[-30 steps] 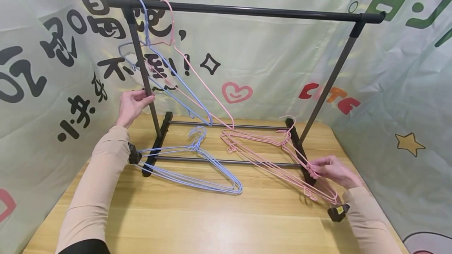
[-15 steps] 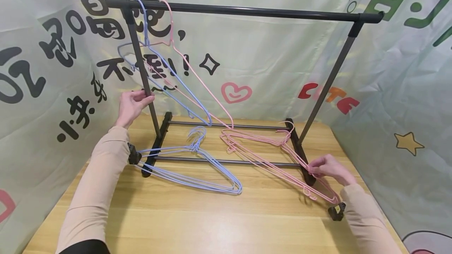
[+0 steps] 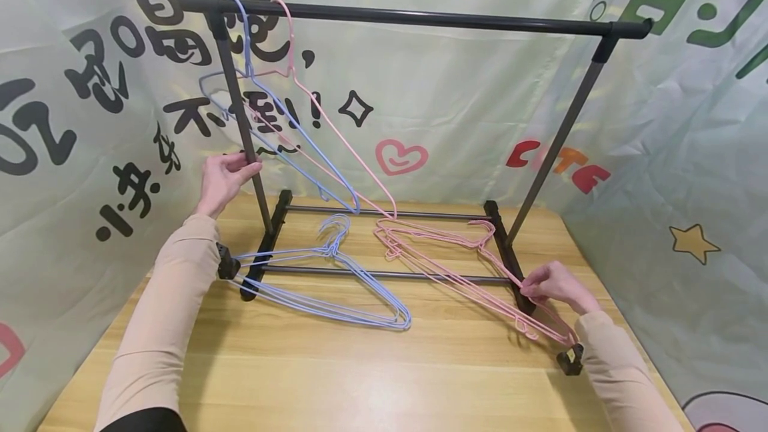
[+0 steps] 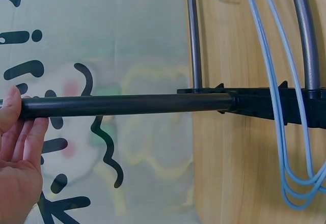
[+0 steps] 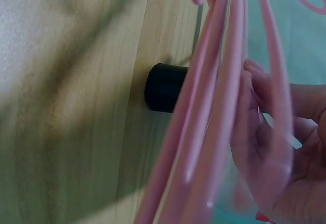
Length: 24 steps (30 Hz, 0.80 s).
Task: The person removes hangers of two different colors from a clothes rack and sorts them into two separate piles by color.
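Observation:
At the left of the head view, my left hand holds the left upright of a black clothes rack, fingers behind and thumb in front; the left wrist view shows this hand at the pole. My right hand pinches the near side of a pile of pink hangers, by the rack's right foot. Up close, these pink hangers partly cover the right hand's fingers. One blue hanger and one pink hanger hang at the rail's left end.
Several blue hangers lie stacked across the rack's lower bar, left of the pink pile. A wooden table carries everything. Printed cloth walls stand behind and on both sides. Black wrist cameras sit on both wrists.
The raised hook of the top pink hanger has come down onto the pile, among the other hooks. My right hand has shifted slightly left. The left hand stays on the upright.

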Motion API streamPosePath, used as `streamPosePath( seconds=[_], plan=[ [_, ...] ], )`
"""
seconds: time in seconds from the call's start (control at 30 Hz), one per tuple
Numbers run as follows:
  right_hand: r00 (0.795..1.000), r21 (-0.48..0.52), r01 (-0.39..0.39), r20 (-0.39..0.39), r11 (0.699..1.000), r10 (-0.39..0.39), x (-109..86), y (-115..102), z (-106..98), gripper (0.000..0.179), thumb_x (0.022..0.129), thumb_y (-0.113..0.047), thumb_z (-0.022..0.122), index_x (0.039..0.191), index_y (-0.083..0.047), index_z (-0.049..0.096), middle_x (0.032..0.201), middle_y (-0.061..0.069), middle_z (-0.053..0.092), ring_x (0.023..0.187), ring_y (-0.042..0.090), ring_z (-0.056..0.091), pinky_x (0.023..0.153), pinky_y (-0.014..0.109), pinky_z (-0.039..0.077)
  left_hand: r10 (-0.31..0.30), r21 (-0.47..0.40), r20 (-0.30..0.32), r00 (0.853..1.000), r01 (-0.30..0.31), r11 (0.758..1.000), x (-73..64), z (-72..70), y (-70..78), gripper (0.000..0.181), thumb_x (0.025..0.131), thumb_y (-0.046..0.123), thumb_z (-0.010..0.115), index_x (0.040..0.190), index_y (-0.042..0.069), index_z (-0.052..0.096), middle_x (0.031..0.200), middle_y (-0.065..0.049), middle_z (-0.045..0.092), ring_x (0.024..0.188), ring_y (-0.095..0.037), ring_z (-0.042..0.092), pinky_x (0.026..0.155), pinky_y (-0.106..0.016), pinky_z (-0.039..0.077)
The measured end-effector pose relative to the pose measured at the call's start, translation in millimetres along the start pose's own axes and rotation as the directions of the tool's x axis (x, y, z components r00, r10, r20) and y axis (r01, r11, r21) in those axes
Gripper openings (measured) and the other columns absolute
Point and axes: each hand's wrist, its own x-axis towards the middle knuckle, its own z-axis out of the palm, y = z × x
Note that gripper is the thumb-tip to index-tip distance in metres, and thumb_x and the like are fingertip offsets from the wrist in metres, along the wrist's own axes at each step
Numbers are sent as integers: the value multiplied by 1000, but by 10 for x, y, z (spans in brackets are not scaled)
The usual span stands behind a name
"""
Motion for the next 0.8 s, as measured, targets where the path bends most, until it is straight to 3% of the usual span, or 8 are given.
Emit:
streamPosePath(
  seconds=[0.1, 0.23, 0.33, 0.47, 0.57, 0.67, 0.8],
  plan=[
    [1000, -11, -8, -25, 1000, 8, 3, -39, -44, 21, 88, 0, 71, 97, 19, 69, 76, 12, 74, 60, 6, 61, 58, 27, 54, -4, -3, 4, 1000, 4, 1000, 3, 7, 2, 41, 92, 26, 75, 122, -2, 70, 96, 18, 75, 79, 20, 57, 82, -10, 42],
    [998, -60, 6, -63, 998, -9, 41, -320, -234, 33, 93, -9, 69, 113, 17, 66, 77, 5, 73, 64, 9, 62, 63, 28, 54, -6, -3, 5, 1000, 6, 1000, -6, 8, 13, 41, 92, 26, 75, 122, -3, 70, 102, 11, 76, 79, 20, 58, 81, -10, 43],
    [991, -117, 74, -99, 990, -86, 93, -776, -430, 38, 97, -17, 67, 122, 12, 65, 81, 5, 74, 71, 10, 64, 68, 27, 54, -12, -12, 2, 1000, 12, 1000, -11, 1, 16, 43, 91, 26, 76, 122, -4, 69, 102, 11, 76, 78, 20, 59, 80, -9, 43],
    [953, -162, 236, -155, 958, -261, 203, -1550, -563, 33, 98, -20, 67, 121, 3, 70, 94, 14, 77, 79, 6, 68, 75, 22, 52, -28, -11, 3, 1000, 28, 1000, -28, -17, 25, 47, 91, 30, 76, 123, -4, 69, 86, 30, 71, 78, 19, 60, 80, -8, 44],
    [923, -84, 351, -137, 933, -360, 338, -2123, -478, 30, 98, -20, 66, 120, 0, 72, 105, 17, 77, 86, 8, 72, 83, 20, 54, -37, 8, 11, 999, 37, 999, -40, -31, 31, 49, 91, 33, 75, 123, -3, 69, 81, 36, 67, 78, 19, 59, 81, -10, 43],
    [897, 80, 442, -60, 893, -439, 503, -2610, -275, 28, 100, -17, 64, 119, 2, 71, 106, 18, 77, 90, 14, 74, 89, 26, 57, -42, 24, 15, 999, 42, 999, -42, -31, 41, 50, 91, 34, 75, 124, -2, 69, 88, 30, 71, 78, 19, 59, 81, -11, 43],
    [866, 303, 463, 47, 833, -499, 690, -3038, 4, 27, 101, -11, 61, 119, 8, 69, 100, 14, 76, 88, 19, 74, 88, 34, 59, -46, 23, 21, 999, 46, 999, -38, -12, 56, 48, 91, 32, 75, 124, -2, 69, 92, 25, 74, 77, 19, 60, 80, -10, 44]
  ],
)
